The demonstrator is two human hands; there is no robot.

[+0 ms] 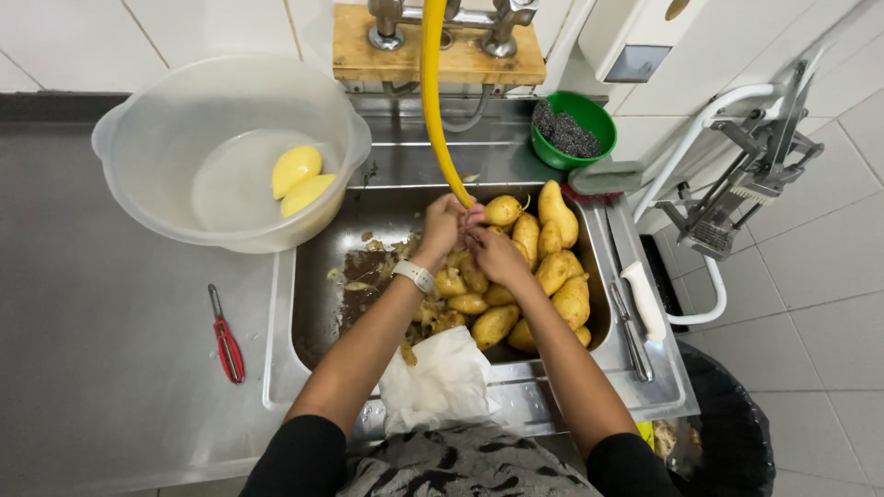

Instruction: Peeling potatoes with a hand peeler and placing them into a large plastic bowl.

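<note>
Beside sink, peeler, bowl, knife, potatoes crowding hands.

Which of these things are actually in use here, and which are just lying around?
In use:
left hand
right hand
yellow hose
potatoes
sink
bowl holding two peeled potatoes

Lying about:
red peeler
knife
green bowl
chip cutter

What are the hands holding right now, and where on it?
Both hands, left hand and right hand, meet over the sink under the yellow hose. What they grip between them is hidden by the fingers, so it cannot be told.
</note>
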